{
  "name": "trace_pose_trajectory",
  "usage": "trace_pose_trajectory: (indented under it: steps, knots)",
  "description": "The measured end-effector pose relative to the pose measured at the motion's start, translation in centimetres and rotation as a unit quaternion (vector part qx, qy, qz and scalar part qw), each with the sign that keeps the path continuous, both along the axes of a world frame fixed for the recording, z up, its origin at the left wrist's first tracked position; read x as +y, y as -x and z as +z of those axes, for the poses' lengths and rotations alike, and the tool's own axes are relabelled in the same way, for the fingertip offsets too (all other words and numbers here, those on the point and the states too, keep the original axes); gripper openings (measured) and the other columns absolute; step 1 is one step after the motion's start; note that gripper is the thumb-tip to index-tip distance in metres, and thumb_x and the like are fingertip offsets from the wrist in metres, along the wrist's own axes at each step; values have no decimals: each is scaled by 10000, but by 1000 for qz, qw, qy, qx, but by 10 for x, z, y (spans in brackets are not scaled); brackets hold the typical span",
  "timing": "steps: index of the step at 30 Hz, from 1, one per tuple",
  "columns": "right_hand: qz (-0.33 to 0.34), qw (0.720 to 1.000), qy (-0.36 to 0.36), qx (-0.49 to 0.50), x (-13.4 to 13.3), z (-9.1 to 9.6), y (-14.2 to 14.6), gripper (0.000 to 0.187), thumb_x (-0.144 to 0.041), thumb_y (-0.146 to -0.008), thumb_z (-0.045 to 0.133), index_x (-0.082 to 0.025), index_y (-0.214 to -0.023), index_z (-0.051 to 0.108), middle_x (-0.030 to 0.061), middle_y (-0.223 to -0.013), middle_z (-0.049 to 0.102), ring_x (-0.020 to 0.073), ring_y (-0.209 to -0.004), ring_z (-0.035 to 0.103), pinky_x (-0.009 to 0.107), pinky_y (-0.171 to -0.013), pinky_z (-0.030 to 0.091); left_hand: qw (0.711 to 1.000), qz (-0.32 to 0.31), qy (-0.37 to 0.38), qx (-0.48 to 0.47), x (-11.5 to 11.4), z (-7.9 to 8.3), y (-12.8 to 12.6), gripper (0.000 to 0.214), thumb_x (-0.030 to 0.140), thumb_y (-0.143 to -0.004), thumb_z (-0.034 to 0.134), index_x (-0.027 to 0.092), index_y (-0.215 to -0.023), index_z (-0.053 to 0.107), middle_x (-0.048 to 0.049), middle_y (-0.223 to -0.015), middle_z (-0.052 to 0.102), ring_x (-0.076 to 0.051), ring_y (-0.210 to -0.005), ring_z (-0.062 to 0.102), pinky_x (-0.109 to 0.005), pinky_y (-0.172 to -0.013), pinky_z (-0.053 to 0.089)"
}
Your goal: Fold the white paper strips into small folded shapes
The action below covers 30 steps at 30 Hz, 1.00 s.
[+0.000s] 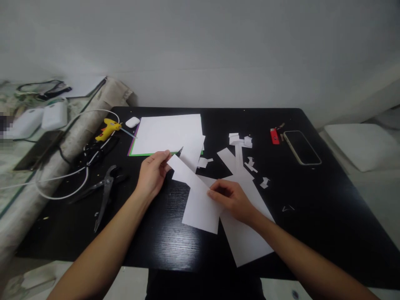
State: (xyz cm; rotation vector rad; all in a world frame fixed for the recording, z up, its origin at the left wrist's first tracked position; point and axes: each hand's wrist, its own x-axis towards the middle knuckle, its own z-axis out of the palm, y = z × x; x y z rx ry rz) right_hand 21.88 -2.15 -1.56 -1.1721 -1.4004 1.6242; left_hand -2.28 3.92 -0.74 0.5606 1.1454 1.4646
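Between my hands is a white paper piece with several strips or flaps [189, 174], raised over the black table. My left hand [153, 173] pinches its left end between thumb and fingers. My right hand [233, 199] is closed on its right part, thumb against the paper. A wider flap [201, 208] hangs below, toward the table's front. Under and beside my right hand lies a larger white sheet [248, 237]. Beyond it stands a folded paper strip [239, 156] with small folded ends. Paper scraps [204, 162] lie near the held piece.
A stack of white and coloured sheets [168, 133] lies at the back. To the left are a yellow glue gun [108, 129], pliers [107, 183], a white cable [86, 177] and a white case [132, 122]. A red lighter [274, 136] and a phone [302, 147] lie right on the black table [328, 216].
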Motion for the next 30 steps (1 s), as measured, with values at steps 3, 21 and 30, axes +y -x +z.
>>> trace_pose_trajectory:
  steps: [3, 21, 30]
  knots:
    - [-6, 1000, 3, 3, 1, -1, 0, 168, -325, -832, 716, -177, -757, 692, 12, -748, 635, 165, -723, 566, 294, -672, 441, 998, -66, -6, -15, -10, -2, -13, 215, 293, -716, 858, 116, -745, 740, -10, -698, 681, -99, -634, 627, -187, -604, 546]
    - [25, 1000, -15, 7, 2, -3, 0, 170, -331, -867, 693, -186, -779, 688, 5, -742, 624, 159, -706, 545, 293, -655, 418, 951, -264, 58, 148, -41, -8, -40, 182, 246, -657, 884, 147, -724, 746, -19, -714, 736, -164, -656, 653, -258, -640, 506]
    - [22, 1000, -9, 11, 4, 3, 0, 161, -326, -858, 699, -185, -782, 699, 11, -751, 641, 165, -732, 561, 304, -688, 434, 953, -240, 48, 178, -38, -6, -39, 196, 219, -621, 892, 144, -697, 728, -19, -707, 718, -176, -664, 645, -265, -632, 505]
